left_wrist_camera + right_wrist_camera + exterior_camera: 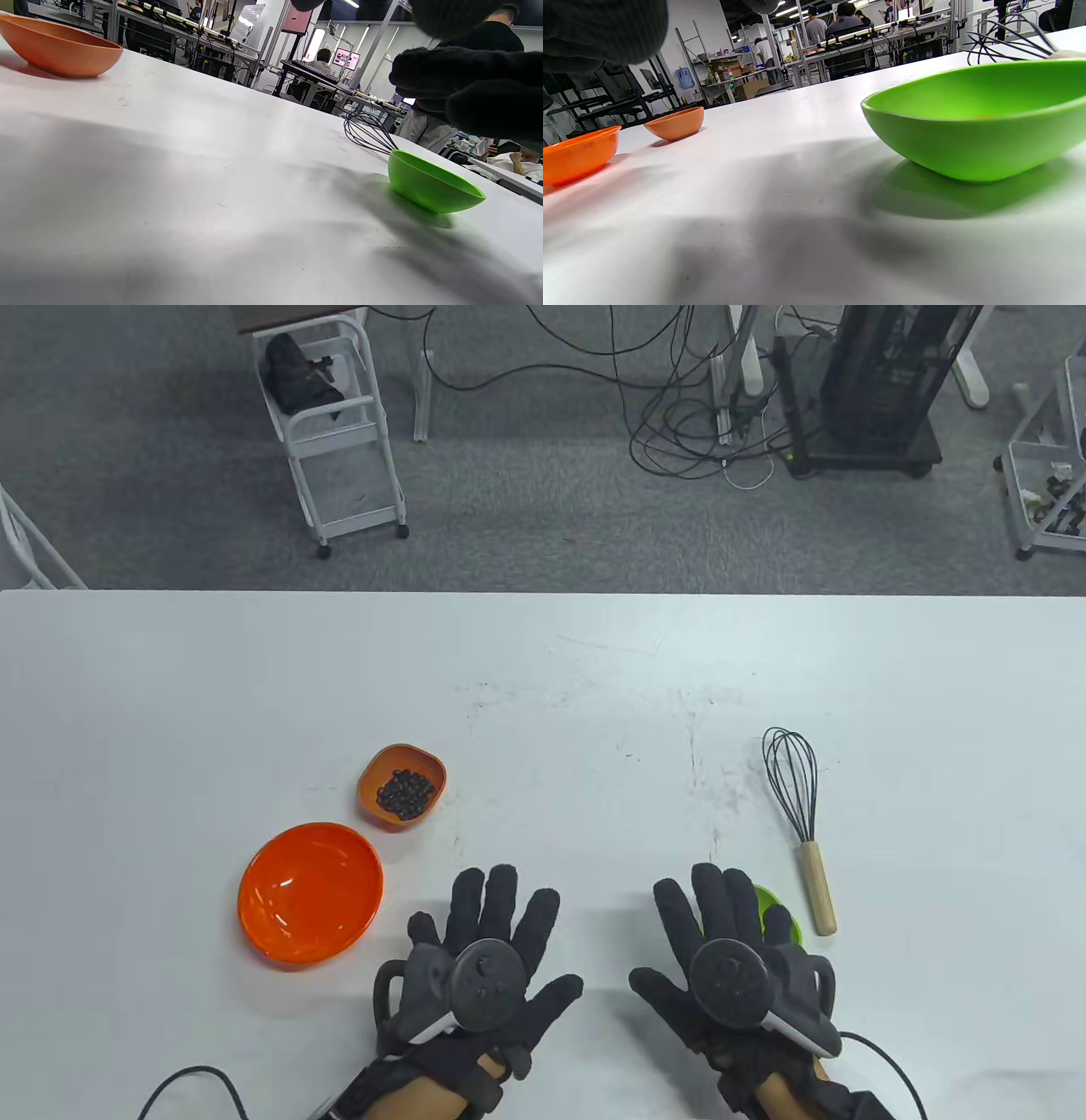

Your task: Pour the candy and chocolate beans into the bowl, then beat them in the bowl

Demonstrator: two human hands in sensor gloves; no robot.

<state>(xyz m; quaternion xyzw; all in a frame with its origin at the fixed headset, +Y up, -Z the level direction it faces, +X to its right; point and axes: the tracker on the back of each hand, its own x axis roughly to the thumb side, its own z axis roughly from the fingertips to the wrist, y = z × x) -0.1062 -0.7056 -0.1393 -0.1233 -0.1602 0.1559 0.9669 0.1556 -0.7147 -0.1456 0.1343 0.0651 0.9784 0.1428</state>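
Left hand (484, 959) and right hand (721, 959) flat, fingers spread, grasping nothing; beans (405, 795) in small orange dish (371, 780), far of big bowl (310, 892); green dish (785, 918) under right fingers; whisk (797, 823) right.

Setting: shared lab or engineering workspace, probably robotics; white table (543, 661) on grey carpet; beyond its far edge a white wheeled cart (339, 432), loose cables (679, 432), a black equipment rack (882, 381); wrist views show, past the table, long benches with monitors (345, 57), metal shelving (687, 51) and seated people (814, 27).
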